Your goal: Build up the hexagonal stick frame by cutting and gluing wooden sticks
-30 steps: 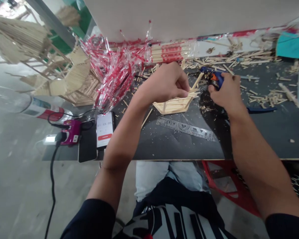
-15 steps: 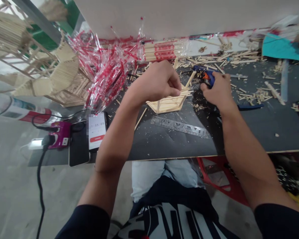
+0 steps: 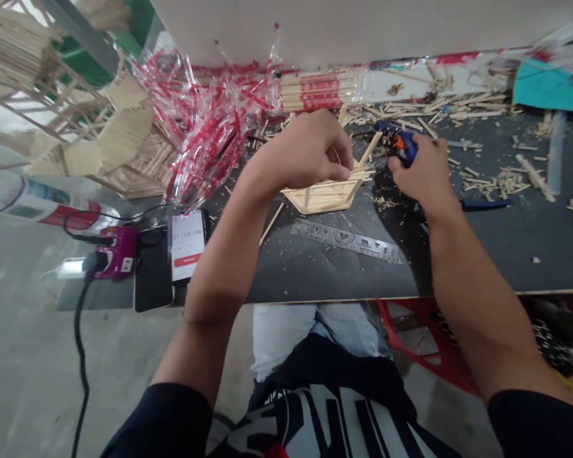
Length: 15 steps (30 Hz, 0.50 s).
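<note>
Covering glue gun (image 3: 403, 145), right hand (image 3: 423, 175) hides trigger.

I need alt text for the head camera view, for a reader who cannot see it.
The left hand pinches thin sticks on a small wooden stick frame on a dark table, while the right hand grips a blue glue gun beside it. A clear ruler lies in front.

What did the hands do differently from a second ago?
Very little. The right hand with the blue glue gun has edged nearer the stick frame, its tip now close to the sticks pinched by the left hand. The phone timer ticked on one second. Nothing was picked up or let go; the frame, the ruler and the wrappers stayed put.
</note>
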{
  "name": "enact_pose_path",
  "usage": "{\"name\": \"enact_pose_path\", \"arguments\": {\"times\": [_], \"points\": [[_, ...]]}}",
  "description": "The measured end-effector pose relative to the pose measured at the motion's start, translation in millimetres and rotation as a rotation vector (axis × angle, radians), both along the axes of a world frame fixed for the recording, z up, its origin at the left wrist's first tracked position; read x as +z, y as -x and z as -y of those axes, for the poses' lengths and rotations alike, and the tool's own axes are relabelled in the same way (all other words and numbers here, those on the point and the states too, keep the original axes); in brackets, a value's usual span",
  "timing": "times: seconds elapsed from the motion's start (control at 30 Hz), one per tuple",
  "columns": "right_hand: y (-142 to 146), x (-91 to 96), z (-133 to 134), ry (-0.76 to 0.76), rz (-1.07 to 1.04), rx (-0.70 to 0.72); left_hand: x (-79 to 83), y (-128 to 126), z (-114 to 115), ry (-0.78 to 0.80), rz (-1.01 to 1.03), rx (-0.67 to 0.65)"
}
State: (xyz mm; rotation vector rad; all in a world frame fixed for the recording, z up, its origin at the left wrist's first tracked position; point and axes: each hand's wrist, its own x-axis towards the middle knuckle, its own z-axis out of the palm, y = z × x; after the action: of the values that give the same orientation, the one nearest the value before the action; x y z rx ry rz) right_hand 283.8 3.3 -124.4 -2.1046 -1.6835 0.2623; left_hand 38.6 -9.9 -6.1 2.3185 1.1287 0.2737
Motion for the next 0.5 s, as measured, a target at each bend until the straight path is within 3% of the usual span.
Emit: {"name": "enact_pose_path", "arguments": {"times": [0.5], "points": [[-4.5, -3.0, -2.7, 0.026, 0.022, 0.015, -9.1, 9.3, -9.9, 0.044, 0.073, -0.027]]}}
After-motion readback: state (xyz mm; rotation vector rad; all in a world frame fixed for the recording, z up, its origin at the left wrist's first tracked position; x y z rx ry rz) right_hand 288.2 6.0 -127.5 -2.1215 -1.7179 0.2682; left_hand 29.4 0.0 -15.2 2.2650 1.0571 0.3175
